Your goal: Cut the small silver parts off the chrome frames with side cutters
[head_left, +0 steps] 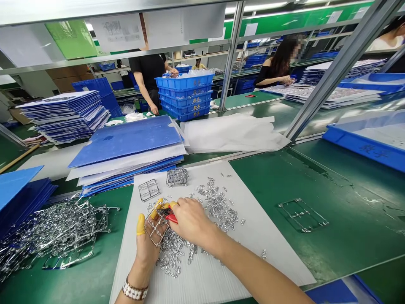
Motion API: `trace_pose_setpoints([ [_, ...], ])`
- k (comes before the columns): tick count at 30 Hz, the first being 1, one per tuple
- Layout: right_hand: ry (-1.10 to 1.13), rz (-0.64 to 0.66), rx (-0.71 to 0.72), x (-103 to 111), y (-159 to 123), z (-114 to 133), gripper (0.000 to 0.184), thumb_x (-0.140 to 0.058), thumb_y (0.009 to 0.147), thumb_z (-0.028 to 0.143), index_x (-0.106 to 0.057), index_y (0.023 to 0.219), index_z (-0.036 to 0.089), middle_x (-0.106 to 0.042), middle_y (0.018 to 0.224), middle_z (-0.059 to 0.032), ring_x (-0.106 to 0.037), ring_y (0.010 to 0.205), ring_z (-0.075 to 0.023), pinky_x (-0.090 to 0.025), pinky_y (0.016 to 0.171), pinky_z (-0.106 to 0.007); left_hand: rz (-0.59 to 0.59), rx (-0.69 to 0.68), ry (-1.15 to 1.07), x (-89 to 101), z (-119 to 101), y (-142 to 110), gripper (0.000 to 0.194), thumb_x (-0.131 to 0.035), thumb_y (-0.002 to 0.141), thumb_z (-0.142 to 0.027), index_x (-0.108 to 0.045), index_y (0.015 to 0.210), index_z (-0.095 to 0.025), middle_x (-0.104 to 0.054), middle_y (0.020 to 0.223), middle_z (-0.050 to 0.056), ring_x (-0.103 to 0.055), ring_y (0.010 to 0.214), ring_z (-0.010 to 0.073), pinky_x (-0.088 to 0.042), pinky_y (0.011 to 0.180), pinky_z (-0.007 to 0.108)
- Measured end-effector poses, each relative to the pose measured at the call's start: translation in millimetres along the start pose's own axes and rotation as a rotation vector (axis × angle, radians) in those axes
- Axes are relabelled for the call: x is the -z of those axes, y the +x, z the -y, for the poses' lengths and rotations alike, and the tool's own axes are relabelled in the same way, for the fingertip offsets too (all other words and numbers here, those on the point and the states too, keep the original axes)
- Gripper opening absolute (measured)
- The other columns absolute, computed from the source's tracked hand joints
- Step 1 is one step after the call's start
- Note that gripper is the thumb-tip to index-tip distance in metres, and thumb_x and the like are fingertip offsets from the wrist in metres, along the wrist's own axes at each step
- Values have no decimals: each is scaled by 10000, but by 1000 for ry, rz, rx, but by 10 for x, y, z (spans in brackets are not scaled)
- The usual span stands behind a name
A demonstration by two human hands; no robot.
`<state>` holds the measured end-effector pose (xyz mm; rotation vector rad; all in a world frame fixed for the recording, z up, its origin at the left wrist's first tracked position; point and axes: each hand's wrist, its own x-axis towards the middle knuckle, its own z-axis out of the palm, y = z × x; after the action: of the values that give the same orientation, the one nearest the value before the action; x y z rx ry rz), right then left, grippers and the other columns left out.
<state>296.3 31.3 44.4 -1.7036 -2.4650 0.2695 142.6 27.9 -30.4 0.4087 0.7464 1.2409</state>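
- Over the near middle of the green surface (262, 181), both hands are working close together above a white sheet (253, 249).
- The left hand (147, 245) is gripping a small metal frame (155, 229), holding it tilted above the sheet; yellow covers (141, 223) are sheathing some of its fingers, and a bracelet (135, 291) is circling the wrist.
- The right hand (193, 221) is closing around red-handled pliers (171, 218), whose dark head is reaching to the far edge of the held frame; whether the tips are biting on it is hard to tell.
- Under and beyond the hands, small silvery pieces (221, 207) are lying scattered over the sheet.
- At the sheet's far left, a flat frame (149, 190) is resting just beside a small frame stack (177, 177).
- Left of the sheet, a tangled heap (69, 228) of metal frames is spreading over the surface.
- To the right, a lone frame (303, 215) is lying flat, well apart from the hands.
- Farther left of centre, blue boards (133, 137) are sitting piled with white sheets between them, with crumpled white wrap (234, 133) lying to their right.
- At the far side, blue crates (185, 99) are standing stacked beside a person in black (148, 69); a blue tray (363, 145) is resting at the far right.
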Motion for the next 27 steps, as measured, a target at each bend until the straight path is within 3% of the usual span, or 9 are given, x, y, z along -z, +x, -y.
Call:
trace_pose_setpoints([
  [6, -35, -4, 4, -30, 14, 29, 250, -598, 838, 322, -630, 997, 132, -645, 949, -135, -606, 876, -272, -452, 746, -364, -113, -47, 38, -52, 4, -42, 533, -542, 817, -582, -703, 1117, -172, -705, 1095, 124, -635, 1037, 280, -512, 865, 392],
  [9, -33, -37, 18, -27, -30, -15, 271, -585, 852, 339, -620, 1020, 130, -642, 982, -142, -585, 929, -284, -434, 797, -393, -47, -8, -18, -99, -43, -57, 556, -499, 833, -590, -686, 1137, -165, -696, 1120, 130, -638, 1021, 273, -518, 854, 406],
  [13, -40, -36, 3, -55, -145, -103, 253, -552, 866, 333, -619, 1003, 131, -644, 999, -145, -567, 969, -304, -412, 837, -432, -21, 46, -88, -145, -132, -64, 611, -448, 832, -629, -680, 1105, -134, -658, 1202, 174, -616, 1071, 325, -519, 837, 485],
  [19, -38, 36, 11, -133, -192, -68, 226, -565, 842, 314, -624, 965, 134, -651, 983, -147, -576, 963, -308, -416, 829, -425, -19, 45, -76, -136, -145, -74, 669, -435, 834, -635, -618, 1213, -116, -616, 1268, 197, -602, 1112, 326, -539, 737, 389],
  [27, -18, 35, 5, -131, -118, -22, 229, -544, 853, 308, -623, 977, 132, -654, 983, -145, -580, 958, -301, -415, 837, -426, -26, 17, -13, -122, -103, -70, 679, -407, 825, -672, -654, 1171, -143, -646, 1224, 180, -600, 1109, 334, -512, 833, 440],
])
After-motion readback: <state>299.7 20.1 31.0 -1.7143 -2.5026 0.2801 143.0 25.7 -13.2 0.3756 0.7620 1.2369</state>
